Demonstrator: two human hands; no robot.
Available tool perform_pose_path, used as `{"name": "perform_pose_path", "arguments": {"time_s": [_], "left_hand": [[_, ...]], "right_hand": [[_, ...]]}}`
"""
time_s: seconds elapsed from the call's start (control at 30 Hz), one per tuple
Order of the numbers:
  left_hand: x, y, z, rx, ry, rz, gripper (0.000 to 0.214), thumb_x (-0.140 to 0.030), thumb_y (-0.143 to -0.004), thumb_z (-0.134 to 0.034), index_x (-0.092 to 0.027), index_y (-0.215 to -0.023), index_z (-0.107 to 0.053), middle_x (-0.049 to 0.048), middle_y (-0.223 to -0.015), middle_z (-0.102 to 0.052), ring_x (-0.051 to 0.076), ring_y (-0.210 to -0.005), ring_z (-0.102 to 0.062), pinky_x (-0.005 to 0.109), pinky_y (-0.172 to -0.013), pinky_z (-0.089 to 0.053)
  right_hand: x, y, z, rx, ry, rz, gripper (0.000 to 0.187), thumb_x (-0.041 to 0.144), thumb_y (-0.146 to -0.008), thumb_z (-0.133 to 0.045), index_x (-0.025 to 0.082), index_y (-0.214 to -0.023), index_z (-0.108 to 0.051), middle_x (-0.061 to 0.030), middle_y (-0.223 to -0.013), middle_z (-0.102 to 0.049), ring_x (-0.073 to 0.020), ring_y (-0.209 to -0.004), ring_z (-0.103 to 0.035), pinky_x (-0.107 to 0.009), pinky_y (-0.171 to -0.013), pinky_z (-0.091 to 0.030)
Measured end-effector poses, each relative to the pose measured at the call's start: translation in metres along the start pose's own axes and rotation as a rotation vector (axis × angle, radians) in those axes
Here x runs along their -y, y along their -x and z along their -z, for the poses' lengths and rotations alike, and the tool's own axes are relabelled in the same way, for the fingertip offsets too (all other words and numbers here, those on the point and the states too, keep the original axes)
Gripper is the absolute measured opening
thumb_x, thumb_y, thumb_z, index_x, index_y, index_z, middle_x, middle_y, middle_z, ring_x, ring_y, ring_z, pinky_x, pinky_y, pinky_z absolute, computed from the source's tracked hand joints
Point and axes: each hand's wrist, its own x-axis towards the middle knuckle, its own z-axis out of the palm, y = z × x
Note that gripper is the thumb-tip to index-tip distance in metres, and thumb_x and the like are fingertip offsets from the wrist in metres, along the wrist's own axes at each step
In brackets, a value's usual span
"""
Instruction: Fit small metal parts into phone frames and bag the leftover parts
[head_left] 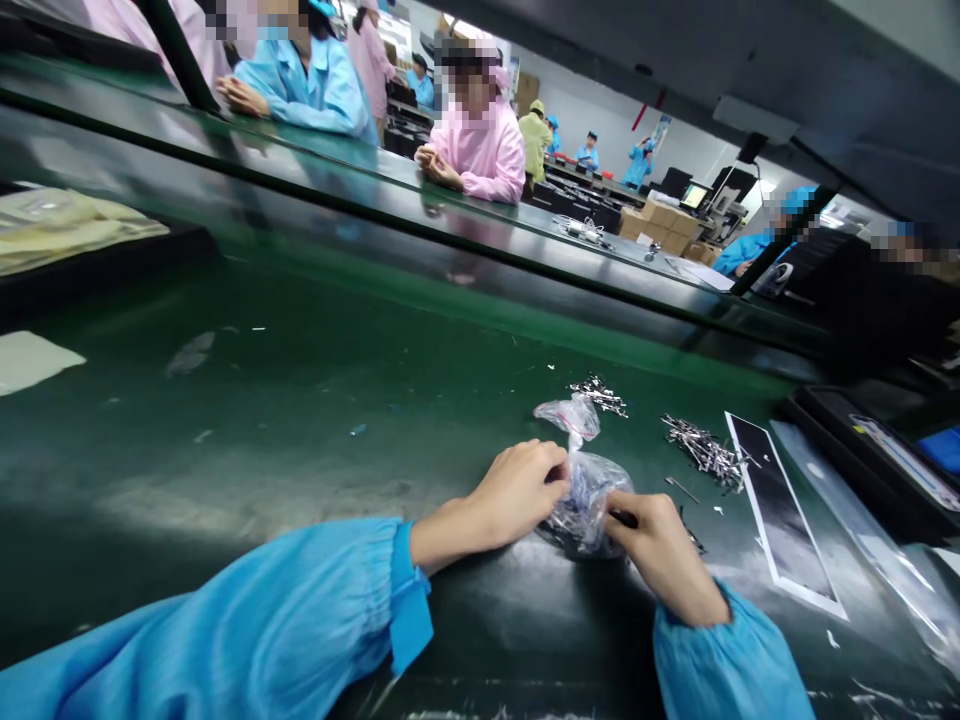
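Note:
A clear plastic bag bunches up on the green work surface, its neck pinched thin and its top flaring out. Small dark and silvery pieces show through its lower part. My left hand has its fingers curled against the left side of the bag, near the neck. From the right, my right hand pinches the side of the same bag; its fingertips are partly hidden by the plastic. Beyond the bag lies a small heap of thin metallic pieces. A larger pile of similar pieces is right of it.
To the right are a white-bordered dark strip, a clear plastic sheet and a black tray. Yellowish packets rest on a black tray at far left. A raised ledge runs across the back, with several people beyond.

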Motion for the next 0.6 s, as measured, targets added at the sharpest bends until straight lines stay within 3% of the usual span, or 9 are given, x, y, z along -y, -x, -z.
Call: {"name": "perform_pose_path", "arguments": {"time_s": [0.1,0.17,0.3,0.4,0.43,0.5,0.57,0.6], "left_hand": [[0.001,-0.001,-0.002,-0.027,0.183,0.005,0.01,-0.015,-0.072,-0.044,-0.017,-0.064,-0.049,-0.0011,-0.062,-0.049,0.014,-0.063,-0.044,0.026,-0.062,-0.03],[0.002,-0.002,0.002,-0.052,0.327,0.006,0.01,-0.021,-0.074,-0.043,-0.017,-0.066,-0.045,-0.0022,-0.063,-0.046,0.013,-0.062,-0.042,0.025,-0.061,-0.031],[0.002,-0.004,0.013,-0.108,0.607,0.023,0.017,-0.032,-0.077,-0.043,-0.017,-0.071,-0.04,-0.0022,-0.066,-0.042,0.012,-0.064,-0.042,0.024,-0.061,-0.034],[-0.004,-0.001,0.022,-0.118,0.762,0.009,0.022,-0.036,-0.075,-0.045,-0.017,-0.071,-0.036,-0.0025,-0.067,-0.04,0.012,-0.065,-0.044,0.024,-0.064,-0.037],[-0.008,0.001,0.025,-0.118,0.799,-0.004,0.023,-0.037,-0.075,-0.046,-0.018,-0.071,-0.035,-0.0027,-0.068,-0.039,0.011,-0.065,-0.044,0.024,-0.064,-0.038],[-0.015,0.005,0.028,-0.125,0.837,-0.038,0.026,-0.04,-0.075,-0.046,-0.018,-0.07,-0.033,-0.003,-0.067,-0.037,0.011,-0.063,-0.043,0.024,-0.064,-0.038],[-0.019,0.009,0.031,-0.149,0.826,-0.068,0.027,-0.042,-0.075,-0.045,-0.018,-0.07,-0.033,-0.0033,-0.066,-0.035,0.01,-0.061,-0.04,0.022,-0.06,-0.037],[-0.02,0.009,0.032,-0.171,0.804,-0.079,0.027,-0.042,-0.077,-0.044,-0.018,-0.07,-0.033,-0.0032,-0.066,-0.035,0.01,-0.061,-0.039,0.022,-0.059,-0.036]], "right_hand": [[0.001,-0.005,-0.006,0.013,-0.017,0.045,0.021,0.016,-0.067,-0.045,0.018,-0.047,-0.05,0.0041,-0.044,-0.041,-0.0087,-0.046,-0.037,-0.02,-0.047,-0.027],[0.003,-0.003,-0.003,-0.052,-0.013,0.06,0.02,0.016,-0.067,-0.047,0.018,-0.048,-0.053,0.0039,-0.044,-0.044,-0.009,-0.045,-0.039,-0.02,-0.047,-0.028],[0.012,0.008,0.02,-0.357,-0.021,0.083,0.023,0.03,-0.08,-0.044,0.018,-0.067,-0.058,-0.0003,-0.061,-0.056,-0.0116,-0.057,-0.049,-0.022,-0.055,-0.036],[0.024,0.008,0.037,-0.528,-0.064,0.094,0.027,0.043,-0.077,-0.051,0.018,-0.084,-0.059,-0.0034,-0.081,-0.059,-0.0139,-0.07,-0.052,-0.024,-0.066,-0.039],[0.028,0.005,0.04,-0.488,-0.11,0.083,0.032,0.044,-0.071,-0.057,0.018,-0.089,-0.059,-0.0034,-0.086,-0.059,-0.0147,-0.074,-0.053,-0.025,-0.069,-0.04],[0.035,-0.005,0.038,-0.287,-0.228,0.055,0.037,0.041,-0.062,-0.065,0.019,-0.091,-0.061,-0.0011,-0.084,-0.06,-0.0151,-0.074,-0.053,-0.024,-0.068,-0.04],[0.039,-0.019,0.033,-0.108,-0.312,0.055,0.022,0.036,-0.063,-0.063,0.016,-0.072,-0.062,0.0024,-0.064,-0.054,-0.0126,-0.062,-0.049,-0.023,-0.058,-0.038],[0.042,-0.026,0.032,-0.081,-0.329,0.072,0.02,0.035,-0.065,-0.06,0.015,-0.061,-0.058,0.0036,-0.055,-0.048,-0.0108,-0.055,-0.045,-0.022,-0.053,-0.035]]}}
